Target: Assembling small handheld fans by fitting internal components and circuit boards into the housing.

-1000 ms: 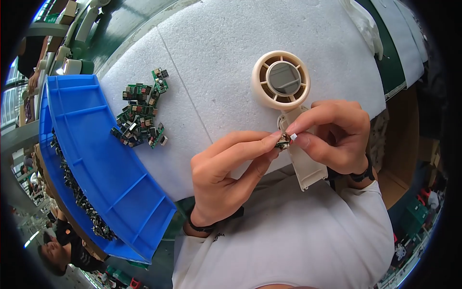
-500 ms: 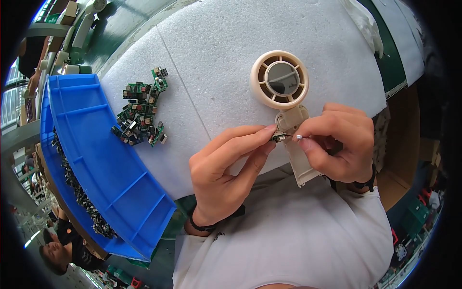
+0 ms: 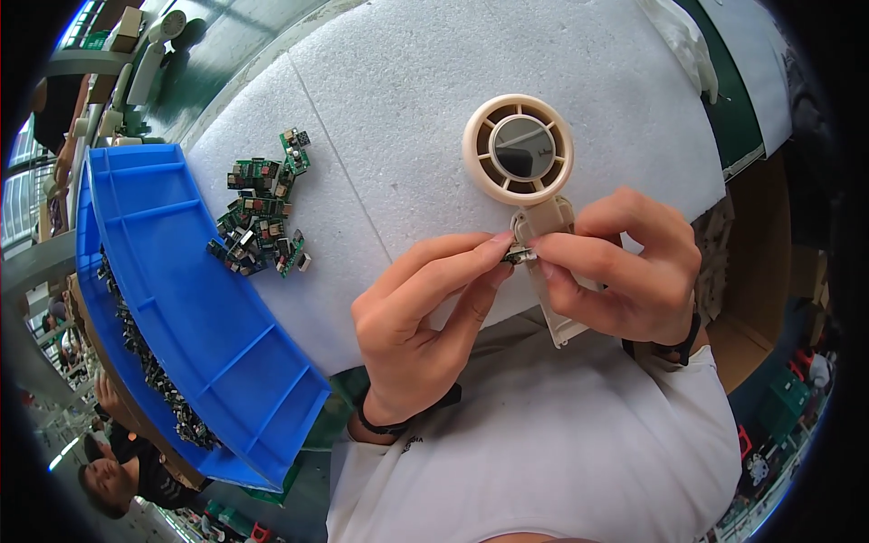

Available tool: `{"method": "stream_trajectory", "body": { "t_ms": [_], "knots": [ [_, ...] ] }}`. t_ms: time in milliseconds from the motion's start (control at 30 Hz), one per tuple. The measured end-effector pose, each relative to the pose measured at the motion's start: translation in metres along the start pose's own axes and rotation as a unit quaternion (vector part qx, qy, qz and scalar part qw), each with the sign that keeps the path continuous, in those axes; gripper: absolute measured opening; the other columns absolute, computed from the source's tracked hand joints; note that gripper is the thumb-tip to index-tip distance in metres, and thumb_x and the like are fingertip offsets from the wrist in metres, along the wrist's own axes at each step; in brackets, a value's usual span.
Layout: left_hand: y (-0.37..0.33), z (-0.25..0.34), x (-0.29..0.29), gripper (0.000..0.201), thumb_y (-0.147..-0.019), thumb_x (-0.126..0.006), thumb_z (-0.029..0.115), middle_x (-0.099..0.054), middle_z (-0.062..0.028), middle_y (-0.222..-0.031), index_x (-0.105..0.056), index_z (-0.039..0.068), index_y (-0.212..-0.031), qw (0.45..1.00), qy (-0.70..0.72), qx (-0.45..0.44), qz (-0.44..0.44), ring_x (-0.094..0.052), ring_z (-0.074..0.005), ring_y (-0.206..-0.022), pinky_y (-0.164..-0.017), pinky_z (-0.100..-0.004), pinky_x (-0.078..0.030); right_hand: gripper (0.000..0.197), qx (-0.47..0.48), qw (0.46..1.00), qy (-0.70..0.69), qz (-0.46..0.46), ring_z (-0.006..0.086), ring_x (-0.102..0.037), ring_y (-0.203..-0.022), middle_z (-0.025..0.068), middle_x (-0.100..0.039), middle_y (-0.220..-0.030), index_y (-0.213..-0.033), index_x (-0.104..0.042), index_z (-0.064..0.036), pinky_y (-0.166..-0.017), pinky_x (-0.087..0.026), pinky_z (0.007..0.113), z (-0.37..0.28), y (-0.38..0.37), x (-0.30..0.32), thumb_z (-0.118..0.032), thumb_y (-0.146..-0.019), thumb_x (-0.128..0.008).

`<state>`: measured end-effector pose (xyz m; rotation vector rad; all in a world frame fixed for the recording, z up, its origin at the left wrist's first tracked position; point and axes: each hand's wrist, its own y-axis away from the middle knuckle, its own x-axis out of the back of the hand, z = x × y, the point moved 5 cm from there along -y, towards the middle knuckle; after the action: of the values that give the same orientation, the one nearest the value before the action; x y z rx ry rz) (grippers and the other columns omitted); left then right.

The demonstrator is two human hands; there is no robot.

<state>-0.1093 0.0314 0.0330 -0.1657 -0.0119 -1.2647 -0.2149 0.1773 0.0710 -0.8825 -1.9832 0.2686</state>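
Between the thumb and fingers of my left hand [image 3: 418, 317] is a small green circuit board [image 3: 516, 257], its edge showing at the fingertips. My right hand [image 3: 629, 271] meets it from the other side, thumb and forefinger pinched at the board on a small white wire connector, which the fingertips mostly hide. Just beyond and beneath both hands lies a cream handheld fan [image 3: 474, 149], with a round slatted head and a dark shiny centre. Its opened handle [image 3: 547, 217] points toward me, partly covered by my right hand.
On the white foam sheet [image 3: 407, 100], a loose pile of circuit boards [image 3: 258, 213] lies to the left. Beside it stands a blue ribbed plastic bin [image 3: 190, 262] with many small boards along its far-left side. A cardboard box [image 3: 756, 271] is at the right; a person [image 3: 118, 480] sits at lower left.
My right hand has moved left, bringing the white connector from a short gap away up to the circuit board. My left hand still holds the board; the fan has shifted slightly left in view.
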Motion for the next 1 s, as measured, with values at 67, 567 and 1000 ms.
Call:
{"method": "stream_trajectory", "body": {
  "t_ms": [67, 567, 1000],
  "knots": [
    [0.000, 0.000, -0.001, 0.034, -0.085, -0.064, -0.020, -0.069, -0.0205, -0.112, -0.070, -0.006, -0.115, 1.000, 0.002, -0.007, 0.014, -0.071, -0.0252, -0.099, -0.085, -0.0330, -0.061, 0.022, 0.000, 1.000, -0.006, -0.001, 0.0138, -0.056, -0.057, 0.0014, -0.056, -0.076, -0.086, -0.073, -0.0073, -0.048, -0.046, 0.026, 0.000, 0.002, -0.003, 0.000, -0.066, -0.079],
    [0.005, 0.010, -0.002, 0.037, -0.078, -0.073, -0.017, -0.072, -0.0189, -0.108, -0.075, 0.000, -0.111, 0.984, -0.124, -0.112, 0.057, -0.073, -0.0252, -0.092, -0.078, -0.0300, -0.059, 0.029, 0.005, 1.000, -0.028, -0.001, 0.0147, -0.056, -0.063, 0.0007, -0.060, -0.080, -0.088, -0.076, -0.0101, -0.051, -0.044, 0.026, 0.005, 0.002, -0.005, 0.001, -0.062, -0.077],
    [0.011, 0.011, -0.013, 0.040, -0.076, -0.074, -0.017, -0.070, -0.0205, -0.111, -0.075, -0.002, -0.113, 0.959, -0.206, -0.162, 0.108, -0.073, -0.0260, -0.092, -0.080, -0.0302, -0.061, 0.028, 0.022, 0.998, -0.047, 0.021, 0.0118, -0.055, -0.058, 0.0005, -0.060, -0.077, -0.090, -0.076, -0.0083, -0.048, -0.043, 0.024, 0.004, 0.004, -0.013, 0.002, -0.064, -0.077]
  ]
}}
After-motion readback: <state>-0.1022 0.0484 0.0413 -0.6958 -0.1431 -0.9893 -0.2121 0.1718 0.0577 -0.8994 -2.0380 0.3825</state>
